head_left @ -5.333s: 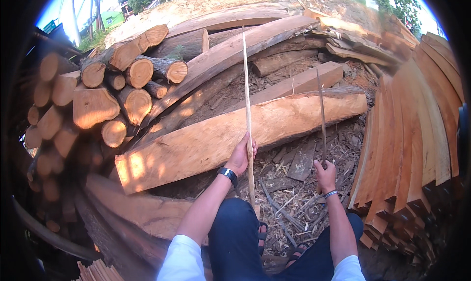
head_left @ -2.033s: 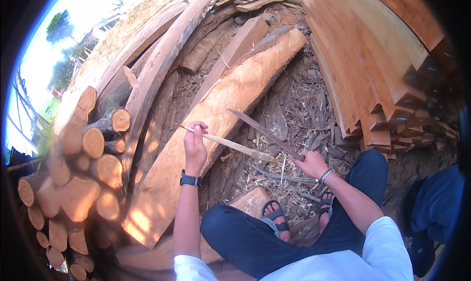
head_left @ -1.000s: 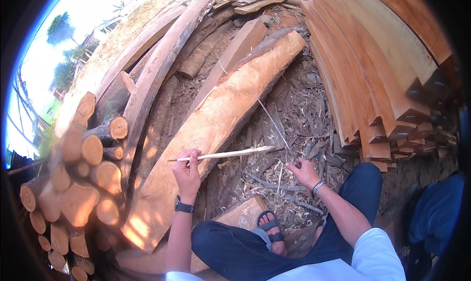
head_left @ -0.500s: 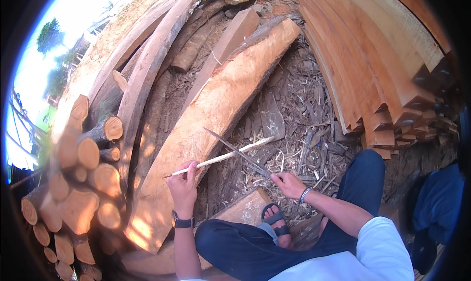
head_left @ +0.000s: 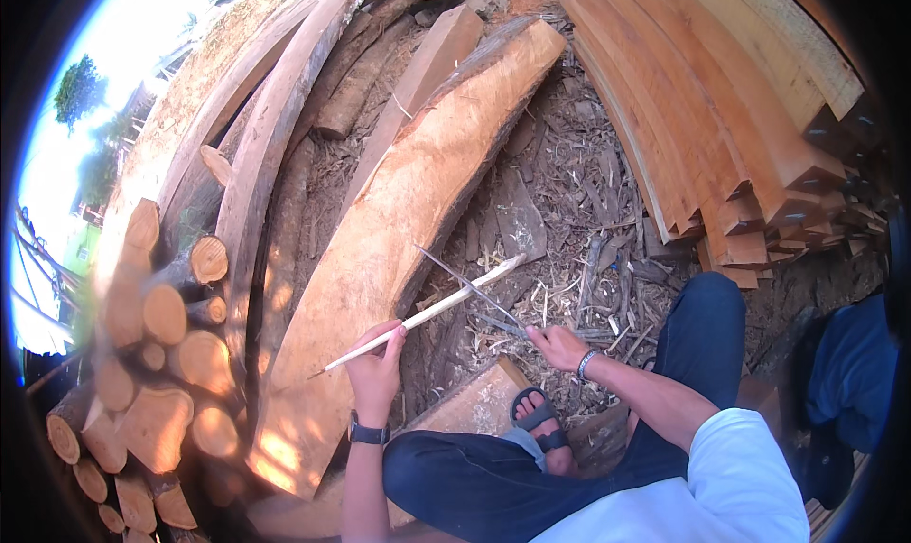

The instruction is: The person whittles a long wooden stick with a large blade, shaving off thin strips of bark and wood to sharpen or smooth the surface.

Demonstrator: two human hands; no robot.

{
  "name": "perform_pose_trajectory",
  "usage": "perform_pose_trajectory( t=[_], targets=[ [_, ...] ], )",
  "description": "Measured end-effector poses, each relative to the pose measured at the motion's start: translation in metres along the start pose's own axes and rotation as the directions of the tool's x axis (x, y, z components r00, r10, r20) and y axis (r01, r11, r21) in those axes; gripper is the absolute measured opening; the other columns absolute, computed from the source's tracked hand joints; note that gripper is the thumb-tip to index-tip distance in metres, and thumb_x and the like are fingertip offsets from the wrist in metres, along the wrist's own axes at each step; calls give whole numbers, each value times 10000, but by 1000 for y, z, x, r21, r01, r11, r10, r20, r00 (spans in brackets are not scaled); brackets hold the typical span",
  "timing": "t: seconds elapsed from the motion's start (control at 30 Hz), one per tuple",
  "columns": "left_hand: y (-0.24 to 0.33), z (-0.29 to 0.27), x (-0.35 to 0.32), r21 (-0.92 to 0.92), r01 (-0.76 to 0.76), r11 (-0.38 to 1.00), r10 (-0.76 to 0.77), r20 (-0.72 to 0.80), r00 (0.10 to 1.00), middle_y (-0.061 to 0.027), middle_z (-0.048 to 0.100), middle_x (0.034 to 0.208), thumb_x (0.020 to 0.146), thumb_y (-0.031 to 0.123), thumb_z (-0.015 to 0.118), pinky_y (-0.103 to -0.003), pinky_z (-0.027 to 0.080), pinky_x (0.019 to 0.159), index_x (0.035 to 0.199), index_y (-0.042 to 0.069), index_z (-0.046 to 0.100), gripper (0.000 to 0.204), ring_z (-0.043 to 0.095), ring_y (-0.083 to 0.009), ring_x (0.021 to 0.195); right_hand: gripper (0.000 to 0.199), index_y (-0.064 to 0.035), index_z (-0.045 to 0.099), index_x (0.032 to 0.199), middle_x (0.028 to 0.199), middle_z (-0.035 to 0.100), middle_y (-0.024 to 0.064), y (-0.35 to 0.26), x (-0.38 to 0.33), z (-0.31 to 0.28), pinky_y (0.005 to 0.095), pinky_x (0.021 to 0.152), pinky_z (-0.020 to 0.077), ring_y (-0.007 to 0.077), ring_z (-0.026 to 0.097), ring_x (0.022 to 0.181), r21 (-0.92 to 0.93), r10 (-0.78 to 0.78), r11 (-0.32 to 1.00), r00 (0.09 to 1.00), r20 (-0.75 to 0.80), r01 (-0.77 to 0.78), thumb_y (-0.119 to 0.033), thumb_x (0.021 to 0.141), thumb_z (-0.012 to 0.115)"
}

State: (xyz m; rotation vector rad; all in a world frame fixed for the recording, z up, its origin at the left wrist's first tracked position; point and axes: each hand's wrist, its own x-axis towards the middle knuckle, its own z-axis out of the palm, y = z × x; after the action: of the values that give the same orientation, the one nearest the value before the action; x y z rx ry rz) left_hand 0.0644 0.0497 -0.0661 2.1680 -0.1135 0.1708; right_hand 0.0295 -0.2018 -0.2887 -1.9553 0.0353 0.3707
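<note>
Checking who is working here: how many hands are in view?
2: the left hand holds a pale thin stick; the right hand holds a blade against it.

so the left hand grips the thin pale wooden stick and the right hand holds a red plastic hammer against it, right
Not quite. The left hand does grip the thin pale wooden stick, but the right hand holds a long thin dark metal blade against it, not a red plastic hammer. The head view shows the blade crossing the stick above the wood-chip-strewn ground.
</note>
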Motion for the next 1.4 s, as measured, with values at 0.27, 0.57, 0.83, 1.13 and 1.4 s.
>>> perform_pose_trajectory(
  t=[0.27, 0.57, 0.83, 1.13, 1.4],
  targets=[
    [-13, 19, 11, 237, -38, 971, 14, 100, 995, -86, 724, 856, 871, 101, 710, -242, 518, 691, 1021, -12, 715, 188, 647, -106, 754, 808, 75, 624, 706, 632, 593, 282, -1, 1, 5, 499, 680, 483, 411, 648, 675, 21, -26, 999, 1000, -11, 26, -626, 964, 317],
    [0, 24, 8, 317, -136, 939, 102, 123, 987, -110, 731, 848, 857, 120, 715, -261, 512, 681, 1018, 9, 724, 196, 659, -121, 747, 813, 81, 596, 671, 612, 567, 297, 3, 6, 0, 512, 666, 470, 413, 647, 668, 58, -8, 998, 1000, 8, 7, -623, 966, 315],
    [14, 32, 11, 319, -155, 935, 122, 122, 985, -138, 717, 810, 848, 143, 706, -305, 530, 685, 981, 24, 718, 179, 700, -202, 723, 814, 90, 577, 652, 613, 576, 291, -23, -1, -2, 504, 659, 472, 406, 651, 657, 118, -51, 991, 997, -55, 57, -618, 965, 327],
    [21, 43, 18, 327, -204, 923, 168, 136, 976, -140, 717, 807, 848, 147, 706, -306, 533, 672, 945, 19, 717, 161, 700, -212, 714, 803, 70, 573, 636, 574, 562, 253, -17, 6, -7, 494, 630, 452, 384, 617, 602, 161, -64, 984, 994, -84, 77, -616, 969, 319],
    [11, 68, 53, 237, -235, 943, 172, 258, 951, -136, 717, 835, 865, 148, 697, -289, 542, 684, 979, 13, 709, 176, 701, -198, 750, 815, 42, 542, 596, 567, 533, 197, 12, 17, 1, 474, 644, 438, 308, 556, 577, 257, 108, 964, 986, -127, -72, -635, 970, 284]
  ],
)
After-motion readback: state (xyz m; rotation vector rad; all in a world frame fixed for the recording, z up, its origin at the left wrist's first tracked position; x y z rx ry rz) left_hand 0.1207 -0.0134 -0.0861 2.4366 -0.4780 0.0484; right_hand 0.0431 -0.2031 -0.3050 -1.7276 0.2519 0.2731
